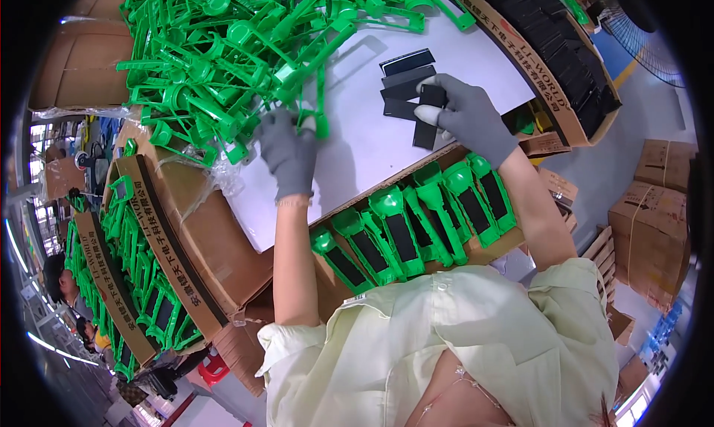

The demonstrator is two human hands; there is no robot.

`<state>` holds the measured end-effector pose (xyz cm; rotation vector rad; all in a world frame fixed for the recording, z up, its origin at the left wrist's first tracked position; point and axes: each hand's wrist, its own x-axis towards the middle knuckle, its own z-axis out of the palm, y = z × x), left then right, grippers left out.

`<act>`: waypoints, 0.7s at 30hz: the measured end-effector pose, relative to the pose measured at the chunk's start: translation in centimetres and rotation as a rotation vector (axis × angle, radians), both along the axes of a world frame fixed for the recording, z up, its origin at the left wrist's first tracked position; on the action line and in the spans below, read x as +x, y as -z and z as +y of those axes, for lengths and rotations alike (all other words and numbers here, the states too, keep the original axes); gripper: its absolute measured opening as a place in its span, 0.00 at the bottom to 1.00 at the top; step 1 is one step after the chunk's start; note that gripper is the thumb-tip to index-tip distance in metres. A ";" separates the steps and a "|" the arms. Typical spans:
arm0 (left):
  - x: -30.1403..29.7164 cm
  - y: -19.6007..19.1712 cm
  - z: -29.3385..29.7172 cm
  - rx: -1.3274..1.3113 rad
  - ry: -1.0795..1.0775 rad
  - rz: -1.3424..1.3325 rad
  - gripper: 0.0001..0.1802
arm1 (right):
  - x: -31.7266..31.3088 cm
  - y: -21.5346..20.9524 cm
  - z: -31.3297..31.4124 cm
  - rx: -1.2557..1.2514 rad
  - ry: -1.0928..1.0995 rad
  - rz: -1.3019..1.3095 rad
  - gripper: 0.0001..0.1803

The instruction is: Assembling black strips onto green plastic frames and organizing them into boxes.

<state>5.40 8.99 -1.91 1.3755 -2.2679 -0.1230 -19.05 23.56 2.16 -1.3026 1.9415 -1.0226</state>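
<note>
My left hand [288, 155], in a grey glove, is at the near edge of a heap of green plastic frames [216, 70]. Its fingers are bent around a frame there, partly hidden by the glove. On the right, my right hand [472, 118], also gloved, pinches a small black rectangular panel [432, 95] between thumb and fingers. Below it another black panel [425, 135] hangs down or lies close under the thumb. Several more black panels [407, 61] lie fanned out on the white work surface [357, 140] beside my right hand.
Nearest me, a cardboard box holds a row of green frames with black panels [401, 237] set in them. A carton of black panels [547, 33] stands at the far right. Left are cartons of green frames [152, 278]. Stacked boxes [647, 233] and a fan [643, 36] are to the right.
</note>
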 end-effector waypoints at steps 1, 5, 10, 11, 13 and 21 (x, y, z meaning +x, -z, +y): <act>0.7 0.0 0.8 0.015 -0.004 0.070 0.14 | 0.1 -0.2 0.6 0.044 0.020 -0.244 0.16; 2.9 -4.6 5.9 0.626 -0.027 0.820 0.07 | 1.0 -1.9 2.3 0.034 0.039 -0.468 0.13; 6.5 -7.3 10.2 1.052 -0.136 1.103 0.20 | 4.6 -6.4 3.2 0.191 0.034 -0.665 0.09; 6.8 -6.9 11.1 1.127 -0.161 1.166 0.21 | 5.4 -6.4 3.4 0.197 0.032 -0.666 0.09; 6.6 -7.0 12.1 1.204 -0.102 1.166 0.19 | 6.6 -6.0 3.7 0.130 -0.075 -0.707 0.09; 5.1 -8.3 13.5 1.260 0.008 1.091 0.15 | 7.9 -5.3 4.1 0.056 -0.223 -0.270 0.10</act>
